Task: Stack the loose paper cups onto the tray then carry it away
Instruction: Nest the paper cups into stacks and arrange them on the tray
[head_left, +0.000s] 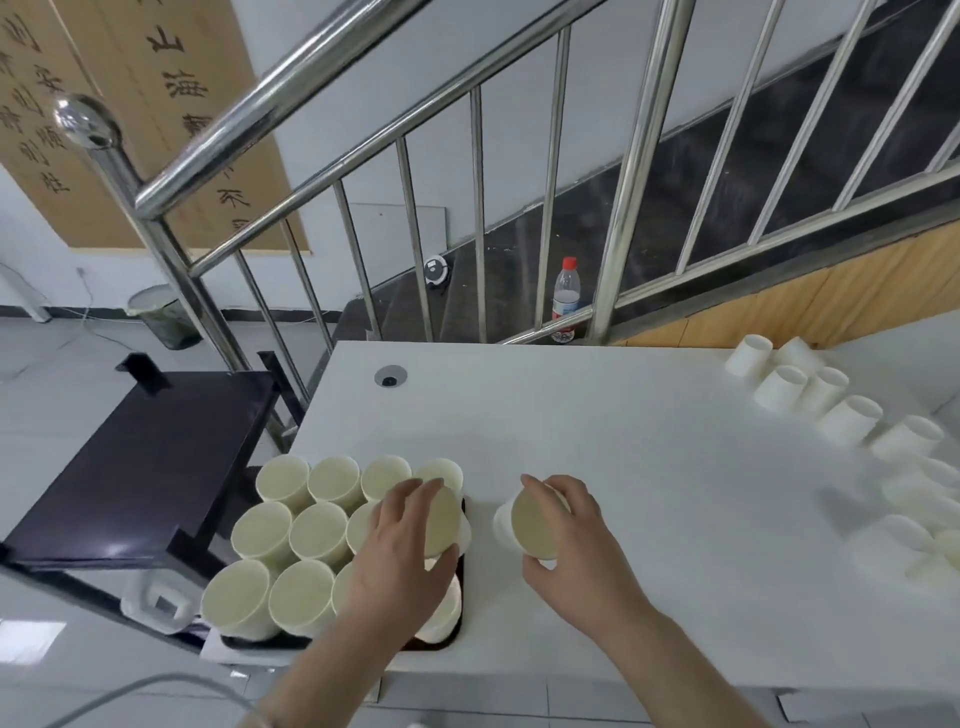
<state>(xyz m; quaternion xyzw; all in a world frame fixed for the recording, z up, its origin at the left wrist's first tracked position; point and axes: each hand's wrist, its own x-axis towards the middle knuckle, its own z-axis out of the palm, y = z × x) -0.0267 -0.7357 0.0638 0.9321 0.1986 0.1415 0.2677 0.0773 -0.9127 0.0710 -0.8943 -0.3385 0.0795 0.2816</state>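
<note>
White table (623, 467), dark tray (457, 631) at its left edge, packed w/ upright cups. Left hand (400, 551) grips cup (441, 519) over tray to seat it; right hand (566, 535) grips next cup (535, 525) beside tray, ready. Loose cups (852, 421) lie far right.

We see the tray (451, 640) at the table's (623, 441) near left corner, packed with upright cups (283, 480). Loose cups (852, 418) lie along the right edge. A bottle (566, 296) stands behind the table.
</note>
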